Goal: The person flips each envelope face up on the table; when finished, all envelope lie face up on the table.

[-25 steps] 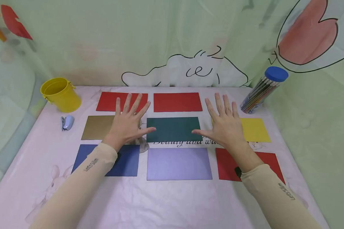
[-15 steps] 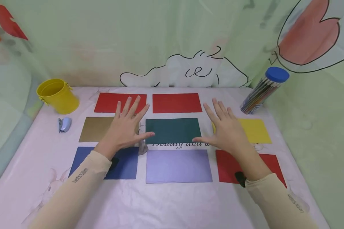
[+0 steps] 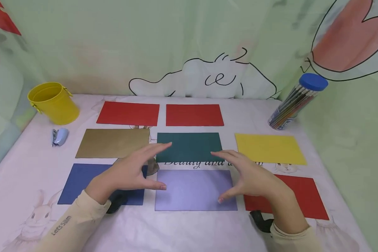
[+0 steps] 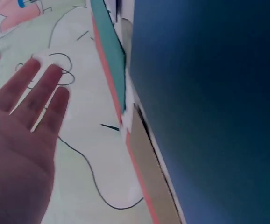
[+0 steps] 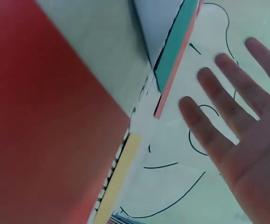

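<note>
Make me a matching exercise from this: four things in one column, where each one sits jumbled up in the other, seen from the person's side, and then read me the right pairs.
Things:
1. Green sheet
2. Bucket
3. Purple sheet
4. Jar

Places:
A. Middle of the nearest row
B. Back right
C. Middle of the centre row
D. Back left

Pairs: 1-C, 2-D, 3-A, 4-B

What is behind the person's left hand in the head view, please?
Parts of the blue sheet, gold-brown sheet, dark green sheet, lavender sheet and printed tablecloth show around the left hand. What lies directly behind it is covered and cannot be seen.
</note>
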`<action>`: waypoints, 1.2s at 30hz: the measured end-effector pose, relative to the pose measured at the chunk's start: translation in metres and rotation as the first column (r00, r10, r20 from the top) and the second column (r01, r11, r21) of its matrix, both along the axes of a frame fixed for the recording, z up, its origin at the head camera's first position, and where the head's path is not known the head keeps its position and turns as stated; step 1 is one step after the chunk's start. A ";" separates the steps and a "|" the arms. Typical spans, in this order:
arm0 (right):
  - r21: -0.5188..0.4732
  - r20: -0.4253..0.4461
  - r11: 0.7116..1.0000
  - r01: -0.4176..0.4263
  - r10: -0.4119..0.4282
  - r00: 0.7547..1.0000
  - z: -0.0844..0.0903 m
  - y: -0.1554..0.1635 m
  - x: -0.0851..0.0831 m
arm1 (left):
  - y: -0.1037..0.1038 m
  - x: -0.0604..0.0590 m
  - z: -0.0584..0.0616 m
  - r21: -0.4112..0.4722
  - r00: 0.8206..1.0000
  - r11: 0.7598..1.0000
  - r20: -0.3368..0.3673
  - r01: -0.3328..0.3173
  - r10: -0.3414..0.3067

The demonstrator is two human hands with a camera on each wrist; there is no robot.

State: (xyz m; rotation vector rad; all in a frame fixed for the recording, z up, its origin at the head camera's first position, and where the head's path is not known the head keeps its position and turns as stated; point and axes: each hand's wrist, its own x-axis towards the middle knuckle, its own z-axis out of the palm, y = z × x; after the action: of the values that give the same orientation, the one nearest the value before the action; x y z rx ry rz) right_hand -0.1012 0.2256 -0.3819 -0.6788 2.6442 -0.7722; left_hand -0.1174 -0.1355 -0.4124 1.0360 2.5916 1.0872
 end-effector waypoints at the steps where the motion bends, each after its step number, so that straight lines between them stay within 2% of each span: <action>1: 0.000 0.012 1.000 0.001 -0.001 1.000 -0.001 -0.001 0.001 | -0.001 0.002 0.001 -0.001 1.000 1.000 0.011 0.014 -0.014; 5: 0.027 0.061 1.000 -0.009 0.007 0.998 -0.007 -0.004 0.001 | -0.003 0.006 -0.001 0.003 0.995 0.997 0.075 0.072 -0.072; 12: 0.058 0.097 0.998 -0.012 0.006 0.995 -0.012 0.002 0.001 | -0.005 0.007 -0.007 0.018 0.979 0.994 0.172 0.107 -0.108; 17: 0.057 0.107 0.997 -0.053 0.047 0.993 -0.011 0.004 0.001 | -0.005 0.007 -0.010 0.005 0.965 0.988 0.215 0.151 -0.149; 24: 0.034 0.101 0.995 -0.094 0.091 0.991 -0.012 0.004 0.003 | -0.006 0.010 -0.013 -0.023 0.970 0.979 0.142 0.204 -0.199; 28: 0.034 0.085 0.994 -0.107 0.104 0.991 -0.014 0.004 0.005 | -0.003 0.014 -0.015 -0.099 0.976 0.974 0.106 0.201 -0.191; 36: 0.055 0.100 0.993 -0.108 0.103 0.990 -0.017 0.003 0.005 | 0.005 0.018 -0.016 -0.245 0.981 0.950 0.015 0.192 -0.195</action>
State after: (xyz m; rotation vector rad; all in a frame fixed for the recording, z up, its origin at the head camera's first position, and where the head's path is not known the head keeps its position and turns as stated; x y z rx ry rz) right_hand -0.0957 0.2290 -0.3993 -0.7395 2.5114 -0.6755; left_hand -0.0998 -0.1300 -0.4279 1.2029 2.4858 0.6962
